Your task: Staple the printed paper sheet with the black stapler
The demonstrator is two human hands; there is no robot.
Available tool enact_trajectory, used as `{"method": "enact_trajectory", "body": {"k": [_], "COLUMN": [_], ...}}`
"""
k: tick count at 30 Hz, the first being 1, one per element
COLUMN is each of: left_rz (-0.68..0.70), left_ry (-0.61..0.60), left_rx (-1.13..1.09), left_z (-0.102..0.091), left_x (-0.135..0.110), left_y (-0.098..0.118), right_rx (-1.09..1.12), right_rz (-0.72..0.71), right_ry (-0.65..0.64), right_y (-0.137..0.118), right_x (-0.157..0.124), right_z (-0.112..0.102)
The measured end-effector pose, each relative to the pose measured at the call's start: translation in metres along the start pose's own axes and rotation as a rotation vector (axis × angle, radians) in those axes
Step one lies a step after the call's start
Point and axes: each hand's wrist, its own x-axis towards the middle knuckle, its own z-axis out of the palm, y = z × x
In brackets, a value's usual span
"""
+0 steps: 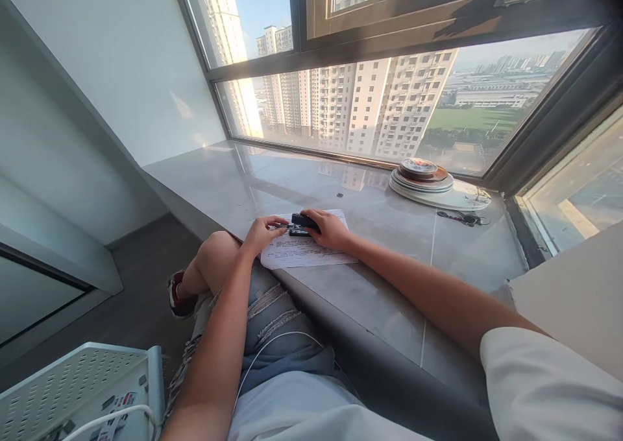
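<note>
A black stapler [305,221] rests over a printed sheet of paper [309,254] on the grey windowsill. Its jaws gape apart toward the left. My right hand [332,229] is closed around the stapler's right end, the thumb and fingers on the upper arm and side. At the stapler's left end, my left hand [263,233] pinches with thumb and fingertips at a thin dark piece between the jaws. That piece is too small to make out. Both hands are over the paper, close together.
A stack of plates [421,180] stands at the right by the window [350,107], with a dark cord-like tangle [463,218] beside it. Beyond the paper lies a small dark block [339,195]. A white perforated cart [78,379] is at lower left, and a white cable [272,334] crosses my lap.
</note>
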Motion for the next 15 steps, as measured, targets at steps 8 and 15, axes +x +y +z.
{"method": "enact_trajectory", "body": {"k": [8, 15], "left_rz": [-0.012, -0.005], "left_ry": [-0.030, -0.061], "left_rx": [-0.031, 0.002], "left_z": [0.0009, -0.0016], "left_x": [0.0015, -0.0045], "left_y": [0.0009, 0.0045], "right_rx": [0.011, 0.012], "right_rz": [-0.001, -0.011], "right_ry": [0.003, -0.001], "right_y": [-0.0008, 0.0018], "right_x": [-0.0002, -0.0001], "right_z": [-0.0006, 0.0007]}}
